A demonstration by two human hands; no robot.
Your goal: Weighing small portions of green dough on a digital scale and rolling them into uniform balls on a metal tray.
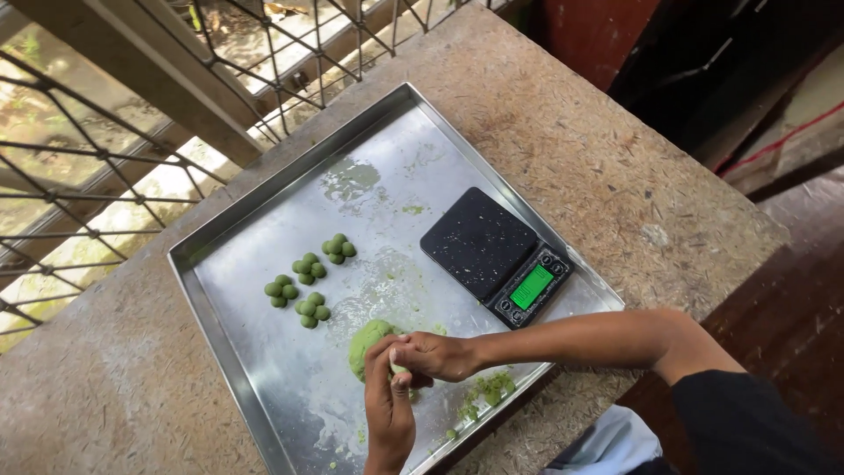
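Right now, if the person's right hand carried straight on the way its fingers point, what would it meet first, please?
The right hand points left across the tray; it would first meet the green dough lump it already touches, beside the left hand.

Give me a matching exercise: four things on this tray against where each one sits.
Things:
1. Digital scale
2. Green dough lump
3. Clusters of small green balls
4. Loose green crumbs

Places:
A. Under the two hands, near the tray's front edge
B. Left of the scale, mid-tray
C. Right side of the metal tray
D. Front edge, below the right forearm

Pairs: 1-C, 2-A, 3-B, 4-D
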